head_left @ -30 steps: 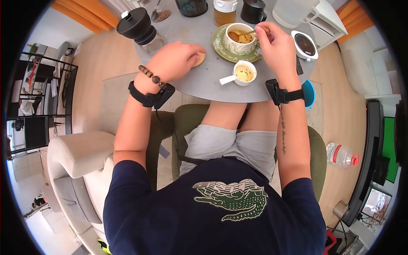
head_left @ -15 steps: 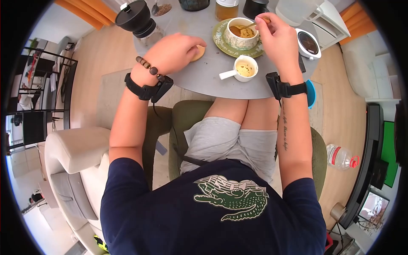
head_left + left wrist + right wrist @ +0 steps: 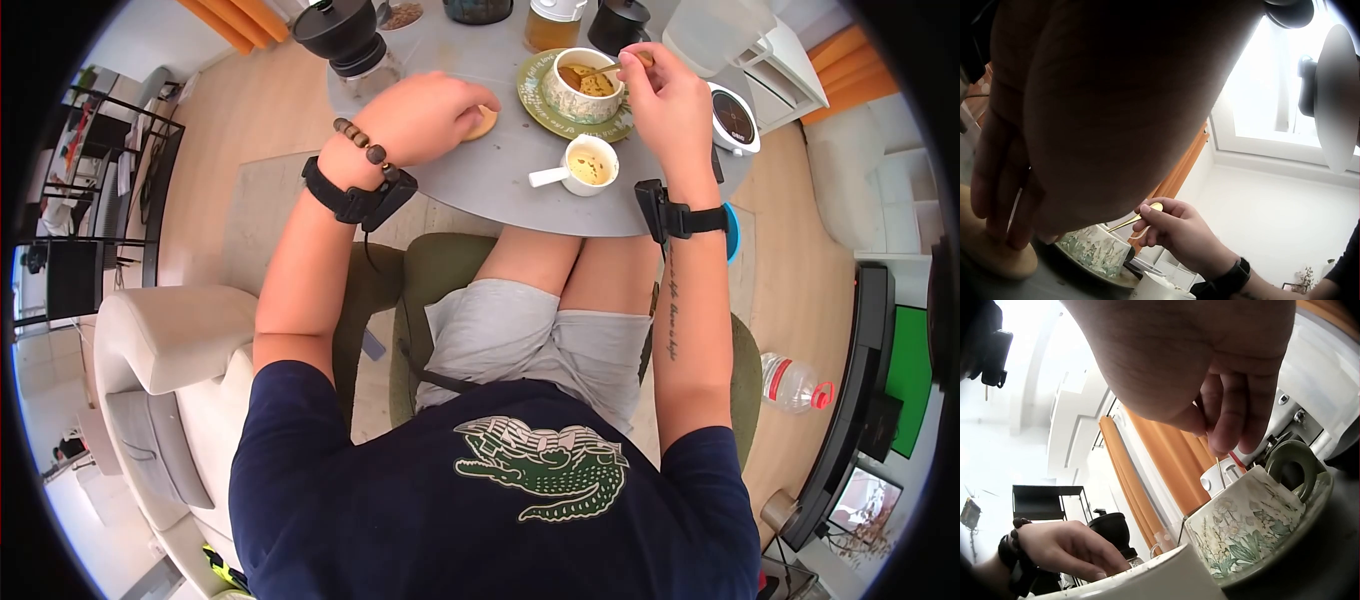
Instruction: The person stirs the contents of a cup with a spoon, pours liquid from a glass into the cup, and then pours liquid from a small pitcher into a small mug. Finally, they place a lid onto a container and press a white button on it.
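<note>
My right hand (image 3: 672, 105) pinches the handle of a golden spoon (image 3: 608, 68), whose bowl end dips into the patterned cup (image 3: 583, 104). That cup of brown liquid stands on a green saucer (image 3: 545, 118). The left hand (image 3: 425, 115) rests with its fingertips on a round wooden disc (image 3: 482, 124); the left wrist view shows the fingers hanging down onto the disc (image 3: 997, 253). Nearer the table edge, between the hands, stands a small white cup with a side handle (image 3: 590, 168), with yellowish residue inside.
On the grey table (image 3: 480, 190) a black grinder (image 3: 340, 38) stands at the left. A glass with amber liquid (image 3: 552, 30), a black mug (image 3: 618, 25) and a clear pitcher (image 3: 715, 35) stand behind the saucer. At the right is a white scale (image 3: 733, 120).
The head view has shifted slightly, moving the table things rightward in the picture. The right hand keeps its pinch on the spoon, and the left hand stays at the disc.
</note>
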The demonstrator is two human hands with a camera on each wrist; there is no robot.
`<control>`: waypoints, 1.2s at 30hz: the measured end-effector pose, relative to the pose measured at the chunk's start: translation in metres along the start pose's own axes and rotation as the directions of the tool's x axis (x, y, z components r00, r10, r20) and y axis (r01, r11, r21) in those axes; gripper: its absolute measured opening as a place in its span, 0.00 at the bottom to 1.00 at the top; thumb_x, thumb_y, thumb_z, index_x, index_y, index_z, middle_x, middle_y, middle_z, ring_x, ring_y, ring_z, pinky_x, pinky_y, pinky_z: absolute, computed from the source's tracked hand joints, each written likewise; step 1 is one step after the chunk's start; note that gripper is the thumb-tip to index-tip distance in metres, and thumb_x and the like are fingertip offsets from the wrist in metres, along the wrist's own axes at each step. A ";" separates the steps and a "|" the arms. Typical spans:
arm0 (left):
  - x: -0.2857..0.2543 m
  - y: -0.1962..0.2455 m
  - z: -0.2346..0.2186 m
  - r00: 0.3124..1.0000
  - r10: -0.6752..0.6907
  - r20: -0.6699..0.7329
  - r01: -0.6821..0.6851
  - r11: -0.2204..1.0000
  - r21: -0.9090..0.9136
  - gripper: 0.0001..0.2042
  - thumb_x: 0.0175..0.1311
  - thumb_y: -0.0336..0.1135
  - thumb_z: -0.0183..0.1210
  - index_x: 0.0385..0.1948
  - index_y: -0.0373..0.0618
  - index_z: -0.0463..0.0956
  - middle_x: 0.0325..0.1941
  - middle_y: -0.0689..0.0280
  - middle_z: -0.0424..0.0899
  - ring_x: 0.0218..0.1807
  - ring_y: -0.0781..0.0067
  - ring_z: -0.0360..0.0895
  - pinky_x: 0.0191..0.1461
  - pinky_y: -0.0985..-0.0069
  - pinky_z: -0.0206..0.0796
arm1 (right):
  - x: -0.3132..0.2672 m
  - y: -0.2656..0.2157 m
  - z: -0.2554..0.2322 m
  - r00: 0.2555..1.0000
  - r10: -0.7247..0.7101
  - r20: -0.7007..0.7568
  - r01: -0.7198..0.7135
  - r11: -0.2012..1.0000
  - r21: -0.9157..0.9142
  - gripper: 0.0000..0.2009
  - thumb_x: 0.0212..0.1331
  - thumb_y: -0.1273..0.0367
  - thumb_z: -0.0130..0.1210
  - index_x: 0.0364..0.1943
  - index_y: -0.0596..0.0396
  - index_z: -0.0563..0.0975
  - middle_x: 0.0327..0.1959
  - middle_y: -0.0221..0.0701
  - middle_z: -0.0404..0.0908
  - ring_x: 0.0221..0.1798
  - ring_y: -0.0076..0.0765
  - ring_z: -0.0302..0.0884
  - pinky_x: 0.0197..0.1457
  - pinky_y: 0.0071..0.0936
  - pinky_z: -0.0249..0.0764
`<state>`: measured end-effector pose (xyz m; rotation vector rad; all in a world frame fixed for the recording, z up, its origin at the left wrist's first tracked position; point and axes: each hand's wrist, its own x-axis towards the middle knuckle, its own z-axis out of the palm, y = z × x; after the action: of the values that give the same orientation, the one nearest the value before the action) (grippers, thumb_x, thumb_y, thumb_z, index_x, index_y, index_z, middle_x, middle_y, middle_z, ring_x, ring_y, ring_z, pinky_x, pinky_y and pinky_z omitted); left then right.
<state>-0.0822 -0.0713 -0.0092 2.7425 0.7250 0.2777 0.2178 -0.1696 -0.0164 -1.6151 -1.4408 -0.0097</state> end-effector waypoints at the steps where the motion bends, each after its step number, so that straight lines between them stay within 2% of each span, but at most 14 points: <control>1: 0.000 0.001 -0.002 1.000 -0.002 0.008 0.002 1.000 0.007 0.14 0.78 0.33 0.58 0.55 0.46 0.91 0.47 0.48 0.94 0.50 0.40 0.90 0.59 0.48 0.82 | 0.000 0.000 0.000 1.000 -0.002 -0.001 0.002 1.000 -0.001 0.11 0.77 0.63 0.65 0.50 0.54 0.90 0.36 0.39 0.95 0.38 0.42 0.95 0.44 0.36 0.87; 8: 0.002 -0.003 -0.002 1.000 0.000 0.005 0.000 1.000 0.003 0.14 0.77 0.32 0.58 0.56 0.47 0.91 0.48 0.48 0.94 0.51 0.40 0.90 0.60 0.48 0.82 | 0.001 -0.007 0.002 0.999 0.043 0.000 -0.043 0.999 -0.020 0.11 0.76 0.63 0.65 0.50 0.55 0.90 0.36 0.39 0.95 0.38 0.42 0.95 0.44 0.35 0.86; 10: 0.002 -0.003 0.000 1.000 -0.017 0.024 0.017 1.000 0.003 0.13 0.79 0.31 0.60 0.58 0.45 0.89 0.45 0.48 0.94 0.47 0.39 0.89 0.56 0.51 0.81 | -0.001 -0.008 0.002 0.999 0.039 0.004 -0.039 0.999 -0.013 0.11 0.76 0.63 0.65 0.50 0.55 0.90 0.36 0.39 0.95 0.38 0.43 0.95 0.44 0.36 0.86; 14: 0.002 -0.002 -0.001 1.000 -0.012 0.008 0.012 1.000 0.023 0.13 0.78 0.31 0.60 0.58 0.45 0.89 0.45 0.49 0.94 0.48 0.40 0.89 0.56 0.51 0.82 | 0.001 -0.010 0.001 0.999 0.047 -0.008 -0.047 0.998 -0.032 0.11 0.76 0.62 0.65 0.49 0.54 0.91 0.35 0.40 0.94 0.37 0.43 0.94 0.44 0.36 0.86; 36: 0.004 0.001 0.000 1.000 -0.026 -0.009 0.027 0.998 0.055 0.13 0.78 0.33 0.60 0.56 0.52 0.91 0.43 0.51 0.94 0.46 0.40 0.90 0.54 0.48 0.82 | 0.001 -0.012 -0.003 0.998 0.058 -0.017 -0.058 0.998 0.019 0.10 0.76 0.64 0.66 0.47 0.56 0.90 0.33 0.41 0.93 0.34 0.42 0.93 0.41 0.36 0.85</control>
<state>-0.0781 -0.0704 -0.0082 2.7824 0.7815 0.2671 0.2104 -0.1718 -0.0071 -1.6368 -1.3762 0.0224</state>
